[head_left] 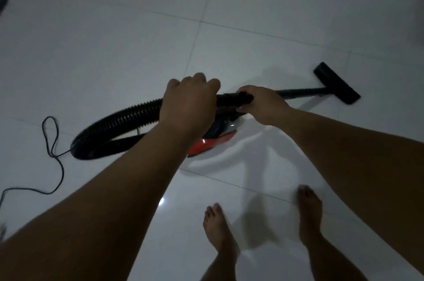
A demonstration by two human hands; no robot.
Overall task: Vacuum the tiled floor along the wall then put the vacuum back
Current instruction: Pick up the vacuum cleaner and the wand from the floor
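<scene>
The vacuum's black wand runs almost level across the middle of the frame, its long axis left to right, ending at the right in the floor nozzle, which lies on the white tiled floor with its bar slanting from upper left to lower right. The left hand curls over the spot where the ribbed hose meets the handle; the right hand wraps its fingers around the handle just beside it. The hose loops down to the left and back under the left forearm. The red vacuum body sits below the hands, largely hidden by the left wrist and forearm. A thin black cord trails over the tiles at the left and is cut off by the frame edge. Two bare feet stand at the lower centre. The light is dim and the edges blur; a dark shape in the upper left corner cannot be made out.
</scene>
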